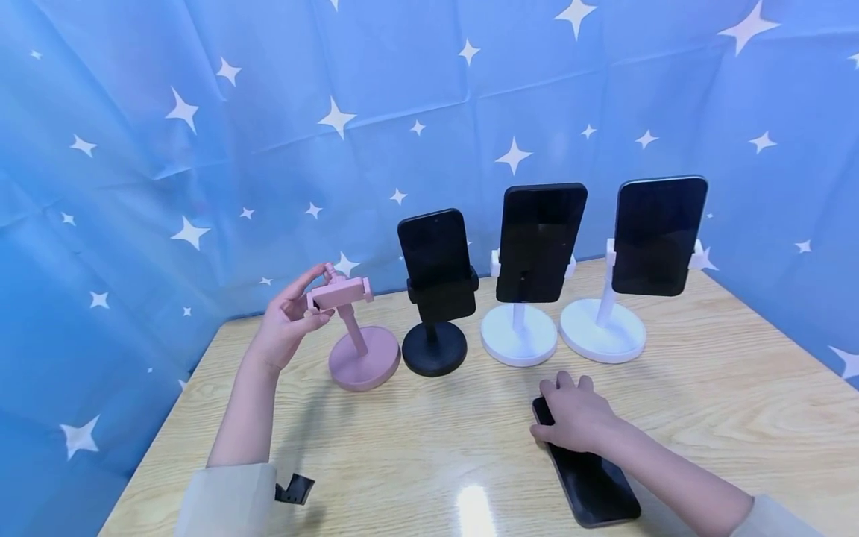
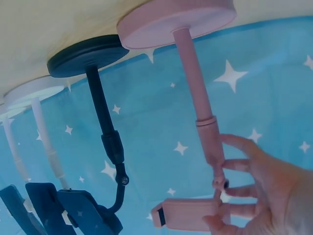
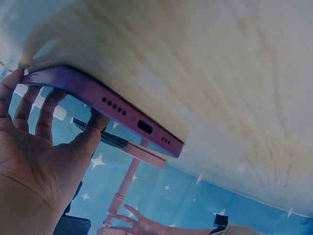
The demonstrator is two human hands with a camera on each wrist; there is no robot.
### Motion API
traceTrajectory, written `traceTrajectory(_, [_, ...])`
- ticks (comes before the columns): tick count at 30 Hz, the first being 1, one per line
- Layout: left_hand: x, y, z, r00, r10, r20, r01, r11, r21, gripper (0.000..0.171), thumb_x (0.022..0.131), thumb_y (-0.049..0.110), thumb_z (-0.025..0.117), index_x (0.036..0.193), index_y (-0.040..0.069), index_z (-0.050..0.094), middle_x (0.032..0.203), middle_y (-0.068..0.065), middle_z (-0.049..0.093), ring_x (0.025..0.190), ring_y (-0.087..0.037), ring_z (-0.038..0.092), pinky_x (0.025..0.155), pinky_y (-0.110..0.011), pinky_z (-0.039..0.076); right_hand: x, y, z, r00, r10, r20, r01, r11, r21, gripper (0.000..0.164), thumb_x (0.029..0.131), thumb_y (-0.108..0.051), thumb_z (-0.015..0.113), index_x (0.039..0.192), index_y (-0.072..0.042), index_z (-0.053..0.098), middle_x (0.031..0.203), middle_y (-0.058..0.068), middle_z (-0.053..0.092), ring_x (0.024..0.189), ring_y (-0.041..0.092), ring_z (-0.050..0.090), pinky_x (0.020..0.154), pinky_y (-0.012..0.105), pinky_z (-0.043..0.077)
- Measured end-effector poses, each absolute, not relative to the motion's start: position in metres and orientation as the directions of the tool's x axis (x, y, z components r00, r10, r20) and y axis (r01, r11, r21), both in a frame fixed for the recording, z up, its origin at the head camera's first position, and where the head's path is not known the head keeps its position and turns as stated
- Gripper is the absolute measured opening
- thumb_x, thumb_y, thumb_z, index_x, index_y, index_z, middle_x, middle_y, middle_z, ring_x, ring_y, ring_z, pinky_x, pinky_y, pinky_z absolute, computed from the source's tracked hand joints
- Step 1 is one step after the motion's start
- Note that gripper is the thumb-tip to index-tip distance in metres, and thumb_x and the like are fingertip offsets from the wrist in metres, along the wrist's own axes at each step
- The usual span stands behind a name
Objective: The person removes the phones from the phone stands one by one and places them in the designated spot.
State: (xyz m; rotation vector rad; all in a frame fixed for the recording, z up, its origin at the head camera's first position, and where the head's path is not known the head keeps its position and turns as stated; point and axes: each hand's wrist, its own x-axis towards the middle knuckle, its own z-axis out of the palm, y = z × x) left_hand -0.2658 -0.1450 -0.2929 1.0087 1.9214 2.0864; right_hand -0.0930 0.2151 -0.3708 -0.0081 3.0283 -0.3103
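At the left end of a row of stands, my left hand grips the clamp of a pink phone stand, thumb at its near side and fingers behind. The stand's round base sits on the table, and its clamp holds no phone. In the left wrist view, the fingers lie along the joint under the clamp. My right hand holds a black smartphone lying screen up near the front, with fingers over its far end and thumb at its left edge. The right wrist view shows the phone's port end.
Right of the pink stand, a black stand and two white stands each carry a dark phone. A blue star-patterned curtain hangs behind the wooden table. A small black piece shows beside my left sleeve.
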Motion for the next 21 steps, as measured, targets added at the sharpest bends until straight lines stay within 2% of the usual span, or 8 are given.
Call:
traceTrajectory(4, [-0.253, -0.151, -0.298, -0.841, 0.451, 0.300, 0.304, -0.064, 0.950, 0.055, 0.083, -0.011, 0.054, 0.133, 0.010, 0.045, 0.131, 0.003, 0.045, 0.111, -0.009, 0.051, 0.085, -0.024, 0.048, -0.094, 0.215, -0.370, -0.995, -0.010, -0.100, 0.011, 0.979, -0.202, 0.062, 0.071, -0.038, 0.074, 0.113, 0.004, 0.056, 0.100, 0.022, 0.051, 0.081, 0.036, 0.046, 0.052, 0.039, 0.044])
traceTrajectory(7, [-0.244, -0.152, -0.303, -0.878, 0.431, 0.208, 0.266, 0.080, 0.961, 0.038, 0.084, -0.003, 0.058, 0.120, 0.003, 0.050, 0.121, 0.000, 0.053, 0.110, -0.012, 0.053, 0.085, -0.023, 0.047, -0.095, 0.215, -0.369, -0.994, -0.002, -0.109, 0.020, 0.979, -0.201, 0.061, 0.071, -0.037, 0.074, 0.112, 0.004, 0.056, 0.099, 0.022, 0.051, 0.080, 0.035, 0.046, 0.052, 0.039, 0.043])
traceTrajectory(10, [-0.235, -0.149, -0.309, -0.876, 0.464, 0.133, 0.265, 0.233, 0.936, 0.033, 0.085, 0.002, 0.059, 0.116, -0.007, 0.050, 0.118, -0.012, 0.056, 0.108, -0.022, 0.056, 0.085, -0.027, 0.047, -0.097, 0.214, -0.365, -0.993, 0.002, -0.114, 0.024, 0.980, -0.196, 0.060, 0.071, -0.037, 0.074, 0.111, 0.003, 0.056, 0.098, 0.022, 0.051, 0.080, 0.035, 0.047, 0.053, 0.041, 0.043])
traceTrajectory(13, [-0.225, -0.139, -0.315, -0.860, 0.503, 0.089, 0.294, 0.345, 0.891, 0.035, 0.086, 0.006, 0.059, 0.118, -0.007, 0.052, 0.117, -0.020, 0.056, 0.106, -0.029, 0.057, 0.085, -0.032, 0.047, -0.100, 0.214, -0.359, -0.995, -0.008, -0.097, 0.011, 0.981, -0.194, 0.059, 0.072, -0.038, 0.073, 0.111, 0.003, 0.056, 0.098, 0.022, 0.052, 0.080, 0.034, 0.048, 0.055, 0.045, 0.044])
traceTrajectory(17, [-0.209, -0.118, -0.320, -0.870, 0.489, 0.068, 0.289, 0.394, 0.872, 0.032, 0.087, 0.008, 0.059, 0.117, -0.003, 0.055, 0.119, -0.019, 0.056, 0.104, -0.028, 0.056, 0.086, -0.036, 0.048, -0.104, 0.209, -0.350, -0.999, -0.036, -0.038, -0.027, 0.976, -0.214, 0.055, 0.075, -0.037, 0.071, 0.111, 0.002, 0.057, 0.096, 0.019, 0.053, 0.077, 0.032, 0.050, 0.055, 0.043, 0.044])
traceTrajectory(21, [-0.192, -0.096, -0.324, -0.880, 0.470, 0.073, 0.247, 0.321, 0.914, 0.029, 0.087, 0.005, 0.059, 0.114, -0.002, 0.057, 0.116, -0.018, 0.056, 0.104, -0.029, 0.056, 0.083, -0.033, 0.049, -0.106, 0.201, -0.340, -0.997, -0.072, 0.018, -0.074, 0.961, -0.268, 0.049, 0.076, -0.033, 0.070, 0.107, 0.003, 0.057, 0.086, 0.013, 0.054, 0.070, 0.026, 0.049, 0.053, 0.036, 0.042])
